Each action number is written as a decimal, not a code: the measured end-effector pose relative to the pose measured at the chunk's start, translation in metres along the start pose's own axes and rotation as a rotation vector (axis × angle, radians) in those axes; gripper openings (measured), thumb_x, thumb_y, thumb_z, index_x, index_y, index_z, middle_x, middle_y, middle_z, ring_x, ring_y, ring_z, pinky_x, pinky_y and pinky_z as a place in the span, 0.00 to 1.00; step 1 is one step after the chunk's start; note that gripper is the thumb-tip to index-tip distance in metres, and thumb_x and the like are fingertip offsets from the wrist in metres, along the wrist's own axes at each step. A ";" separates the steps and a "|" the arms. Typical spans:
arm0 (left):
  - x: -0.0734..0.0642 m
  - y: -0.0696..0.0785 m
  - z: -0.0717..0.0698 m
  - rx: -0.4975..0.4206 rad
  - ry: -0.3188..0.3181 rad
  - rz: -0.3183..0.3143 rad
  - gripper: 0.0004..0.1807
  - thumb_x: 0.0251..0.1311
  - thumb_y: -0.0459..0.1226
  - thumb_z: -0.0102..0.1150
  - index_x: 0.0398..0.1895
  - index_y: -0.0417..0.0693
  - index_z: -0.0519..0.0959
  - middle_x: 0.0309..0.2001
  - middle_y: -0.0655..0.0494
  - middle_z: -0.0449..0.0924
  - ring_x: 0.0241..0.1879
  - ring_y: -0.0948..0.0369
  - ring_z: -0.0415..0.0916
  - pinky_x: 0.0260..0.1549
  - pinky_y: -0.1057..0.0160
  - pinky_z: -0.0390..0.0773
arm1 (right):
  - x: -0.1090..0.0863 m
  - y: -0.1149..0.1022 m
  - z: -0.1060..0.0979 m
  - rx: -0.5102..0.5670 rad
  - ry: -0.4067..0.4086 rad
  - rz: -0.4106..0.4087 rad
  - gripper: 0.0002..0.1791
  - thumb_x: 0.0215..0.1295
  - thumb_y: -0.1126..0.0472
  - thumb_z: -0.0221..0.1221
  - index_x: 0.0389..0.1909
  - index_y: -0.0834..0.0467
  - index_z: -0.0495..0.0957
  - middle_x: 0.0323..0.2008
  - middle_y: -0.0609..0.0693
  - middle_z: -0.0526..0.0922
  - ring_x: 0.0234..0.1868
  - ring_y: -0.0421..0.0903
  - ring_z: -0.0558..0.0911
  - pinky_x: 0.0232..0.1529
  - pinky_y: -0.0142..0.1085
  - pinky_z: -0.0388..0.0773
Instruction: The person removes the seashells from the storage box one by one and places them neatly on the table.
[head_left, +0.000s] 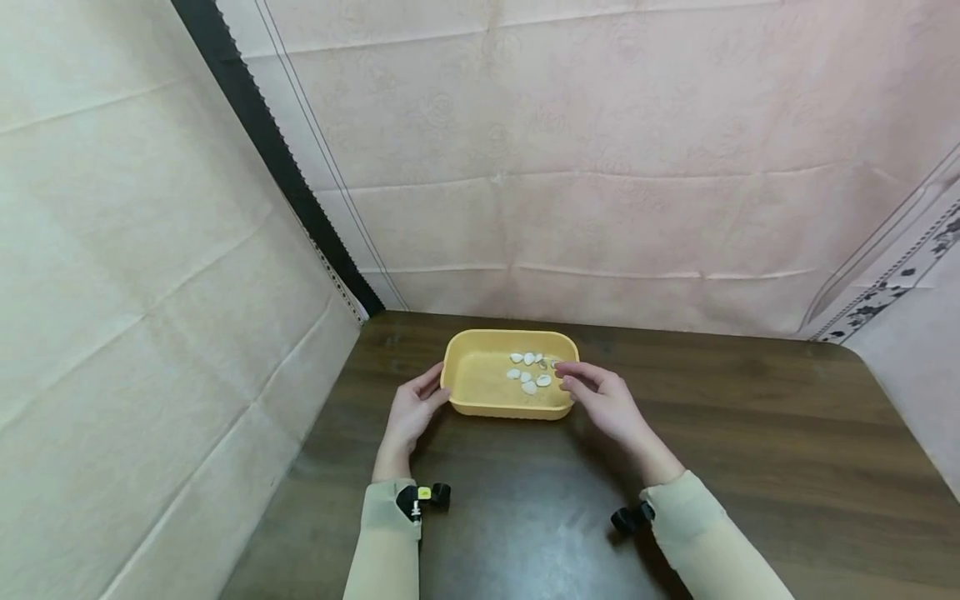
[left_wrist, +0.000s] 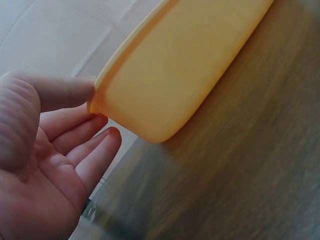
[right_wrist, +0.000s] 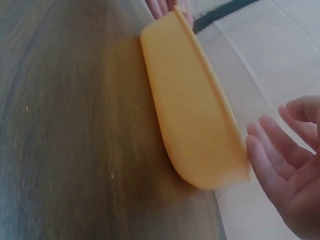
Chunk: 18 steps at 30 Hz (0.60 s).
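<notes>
A shallow yellow plastic tray (head_left: 480,411) rests on the table, with several small white shell-like pieces (head_left: 528,387) scattered on its floor, mostly toward the right. At the tray's left end, my left hand (head_left: 412,410) pinches the rim between thumb and fingers. The left wrist view shows that thumb (left_wrist: 65,92) over the rim and the fingers underneath. My right hand (head_left: 609,406) is at the opposite end, its loosely bent fingers overlapping the rim in the head view. In the right wrist view, the fingers (right_wrist: 265,155) are spread beside the tray's end, gripping nothing visible.
The dark brown wooden table (head_left: 712,450) reaches out on both sides of the tray. Pale creased cloth (head_left: 600,167) hangs behind its far edge, and another cloth (head_left: 150,333) covers the left side. Each wrist wears a small black camera (head_left: 633,518).
</notes>
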<state>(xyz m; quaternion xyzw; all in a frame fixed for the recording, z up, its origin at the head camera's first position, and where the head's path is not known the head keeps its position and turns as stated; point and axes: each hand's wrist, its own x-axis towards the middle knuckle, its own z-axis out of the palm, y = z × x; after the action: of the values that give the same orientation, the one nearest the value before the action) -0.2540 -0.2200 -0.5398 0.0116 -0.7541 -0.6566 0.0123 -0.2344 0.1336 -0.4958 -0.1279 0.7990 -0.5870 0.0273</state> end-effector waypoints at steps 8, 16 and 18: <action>-0.001 0.002 -0.001 0.006 0.001 0.002 0.29 0.71 0.28 0.66 0.74 0.44 0.77 0.75 0.44 0.73 0.73 0.47 0.72 0.68 0.49 0.76 | 0.031 0.000 0.019 -0.154 -0.013 -0.005 0.18 0.79 0.62 0.62 0.65 0.59 0.84 0.60 0.56 0.87 0.57 0.54 0.84 0.59 0.49 0.86; -0.001 0.001 0.001 0.018 0.001 -0.003 0.29 0.71 0.28 0.66 0.74 0.43 0.76 0.75 0.45 0.73 0.73 0.47 0.72 0.68 0.49 0.75 | 0.054 0.001 0.029 -0.327 -0.066 -0.017 0.20 0.75 0.69 0.62 0.65 0.62 0.83 0.61 0.59 0.86 0.57 0.57 0.85 0.61 0.54 0.83; -0.001 0.001 0.001 0.020 0.001 -0.007 0.29 0.71 0.28 0.66 0.74 0.44 0.77 0.75 0.45 0.73 0.73 0.47 0.72 0.68 0.49 0.75 | 0.057 0.002 0.031 -0.379 -0.079 -0.018 0.20 0.74 0.68 0.62 0.65 0.62 0.83 0.60 0.60 0.86 0.56 0.57 0.85 0.61 0.55 0.83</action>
<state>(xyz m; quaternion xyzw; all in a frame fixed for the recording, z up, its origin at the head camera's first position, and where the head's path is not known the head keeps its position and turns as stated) -0.2529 -0.2188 -0.5393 0.0147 -0.7606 -0.6490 0.0104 -0.2835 0.0920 -0.5013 -0.1609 0.8923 -0.4207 0.0286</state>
